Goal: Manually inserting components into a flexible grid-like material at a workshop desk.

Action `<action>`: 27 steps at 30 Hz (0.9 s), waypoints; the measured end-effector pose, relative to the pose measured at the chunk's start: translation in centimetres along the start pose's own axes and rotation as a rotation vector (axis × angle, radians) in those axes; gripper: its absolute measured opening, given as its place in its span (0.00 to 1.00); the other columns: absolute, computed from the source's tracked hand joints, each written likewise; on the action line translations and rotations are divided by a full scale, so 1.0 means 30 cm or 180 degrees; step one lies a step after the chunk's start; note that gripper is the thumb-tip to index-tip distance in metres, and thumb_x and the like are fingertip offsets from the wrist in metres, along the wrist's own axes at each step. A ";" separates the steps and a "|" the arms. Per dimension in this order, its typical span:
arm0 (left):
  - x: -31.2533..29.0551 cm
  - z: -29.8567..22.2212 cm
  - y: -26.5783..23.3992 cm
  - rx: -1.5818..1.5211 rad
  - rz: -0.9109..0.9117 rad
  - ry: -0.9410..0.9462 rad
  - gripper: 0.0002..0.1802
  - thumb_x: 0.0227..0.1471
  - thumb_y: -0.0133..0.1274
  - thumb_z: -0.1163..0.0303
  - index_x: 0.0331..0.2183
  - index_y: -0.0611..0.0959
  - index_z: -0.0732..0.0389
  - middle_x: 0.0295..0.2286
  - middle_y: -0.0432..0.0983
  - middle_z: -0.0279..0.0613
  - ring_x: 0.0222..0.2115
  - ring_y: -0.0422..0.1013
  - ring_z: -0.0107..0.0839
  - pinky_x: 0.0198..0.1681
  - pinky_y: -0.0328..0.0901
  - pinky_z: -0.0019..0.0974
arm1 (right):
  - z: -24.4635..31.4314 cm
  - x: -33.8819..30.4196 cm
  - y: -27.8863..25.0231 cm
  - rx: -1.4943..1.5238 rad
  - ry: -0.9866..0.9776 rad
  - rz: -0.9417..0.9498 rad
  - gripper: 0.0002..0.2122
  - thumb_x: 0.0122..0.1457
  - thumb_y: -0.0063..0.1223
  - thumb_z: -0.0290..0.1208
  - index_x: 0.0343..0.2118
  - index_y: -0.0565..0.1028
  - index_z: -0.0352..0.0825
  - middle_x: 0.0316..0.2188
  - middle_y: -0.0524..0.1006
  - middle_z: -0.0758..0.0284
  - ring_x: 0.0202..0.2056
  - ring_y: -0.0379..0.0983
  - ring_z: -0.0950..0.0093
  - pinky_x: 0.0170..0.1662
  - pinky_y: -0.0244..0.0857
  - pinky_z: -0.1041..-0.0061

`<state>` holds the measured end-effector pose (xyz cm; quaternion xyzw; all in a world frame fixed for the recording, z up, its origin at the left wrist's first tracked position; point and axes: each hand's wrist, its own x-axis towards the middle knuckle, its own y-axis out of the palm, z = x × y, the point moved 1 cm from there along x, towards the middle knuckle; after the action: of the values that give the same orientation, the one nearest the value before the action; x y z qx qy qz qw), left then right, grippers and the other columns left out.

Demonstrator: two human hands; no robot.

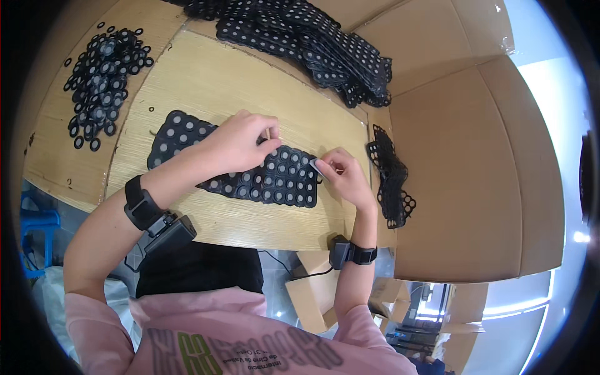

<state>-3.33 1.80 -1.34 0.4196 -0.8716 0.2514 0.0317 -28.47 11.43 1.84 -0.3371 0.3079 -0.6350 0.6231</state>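
Observation:
A black rubber sheet [284, 178] lies on the wooden table, moulded in rows of round cups with grey discs in them. My left hand [247, 140] reaches over its middle, thumb and fingers pinched together just above the far edge. Whatever sits in that pinch is too small to make out. At the sheet's right end, my right hand [344, 175] is closed with thumb against fingers. Between them is a small pale flat piece [316, 166], its tip at the sheet's right edge. My left forearm hides part of the sheet.
Loose black rings with grey centres [100, 90] are heaped at the far left. Similar black sheets [312, 44] are stacked at the back. A crumpled black web of empty rings [390, 178] lies at the right, beside a tall cardboard wall [462, 175]. One small ring [151, 109] lies apart.

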 end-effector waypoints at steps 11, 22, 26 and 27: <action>-0.016 -0.009 -0.050 0.1326 -0.0978 0.1194 0.06 0.52 0.55 0.75 0.31 0.76 0.66 0.29 0.74 0.47 0.31 0.72 0.41 0.38 0.68 0.39 | -0.071 -0.113 -0.146 -0.1521 0.0341 -0.0695 0.14 0.57 0.60 0.35 0.39 0.73 0.29 0.39 0.73 0.55 0.41 0.70 0.58 0.44 0.66 0.66; -0.329 -0.262 -0.077 -0.0245 -0.0991 0.1834 0.19 0.42 0.62 0.73 0.36 0.71 0.61 0.32 0.68 0.42 0.30 0.64 0.32 0.30 0.64 0.34 | 0.122 -0.124 -0.134 0.0224 0.0236 -0.1449 0.09 0.61 0.56 0.31 0.38 0.70 0.32 0.36 0.69 0.65 0.36 0.70 0.74 0.42 0.70 0.70; -0.477 -0.288 -0.029 -0.0550 -0.0690 0.1755 0.18 0.43 0.61 0.73 0.37 0.72 0.61 0.32 0.68 0.42 0.31 0.65 0.32 0.31 0.64 0.34 | 0.379 -0.281 -0.125 0.3966 -0.1690 -0.1074 0.10 0.62 0.50 0.38 0.30 0.65 0.38 0.33 0.62 0.70 0.34 0.57 0.76 0.38 0.63 0.68; -0.512 -0.294 -0.021 -0.0625 -0.0594 0.1739 0.18 0.43 0.61 0.73 0.37 0.72 0.61 0.33 0.68 0.42 0.31 0.65 0.32 0.31 0.64 0.34 | 0.449 -0.346 -0.110 0.4627 -0.1937 -0.1259 0.11 0.60 0.52 0.37 0.28 0.63 0.38 0.32 0.60 0.70 0.35 0.55 0.75 0.36 0.60 0.73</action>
<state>5.69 16.55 2.51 0.4096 -0.8087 0.2655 0.3283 -19.50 22.31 11.92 -0.0542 -0.4296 -0.6553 0.6190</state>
